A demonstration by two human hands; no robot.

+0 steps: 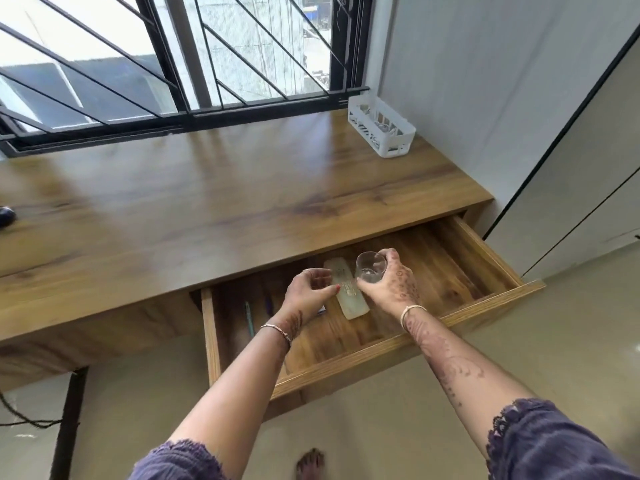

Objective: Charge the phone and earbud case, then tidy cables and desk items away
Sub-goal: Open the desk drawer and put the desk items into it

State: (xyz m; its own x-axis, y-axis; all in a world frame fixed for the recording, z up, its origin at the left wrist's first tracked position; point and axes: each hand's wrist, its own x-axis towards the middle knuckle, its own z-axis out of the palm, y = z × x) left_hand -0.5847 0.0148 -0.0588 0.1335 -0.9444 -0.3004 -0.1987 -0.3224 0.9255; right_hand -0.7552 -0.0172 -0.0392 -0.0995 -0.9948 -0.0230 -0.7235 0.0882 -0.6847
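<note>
Down over the open drawer (485, 258), both hands worked close together. The right hand (391, 282) held a clear drinking glass (371, 266), its grip wrapped around the side with the thumb on the near wall, the glass tilted and raised above the drawer floor. The left hand (310, 292) hovered just beside it, its grip loosely curled and half open, holding nothing. Between and under the two hands a pale, translucent flat case (346, 294) lay on the drawer floor, running from the back toward the front. A pen (250, 318) lay near the drawer's left wall. At the far right corner of the tabletop (207, 188) stood a white slotted basket (381, 131), cables partly visible inside.
</note>
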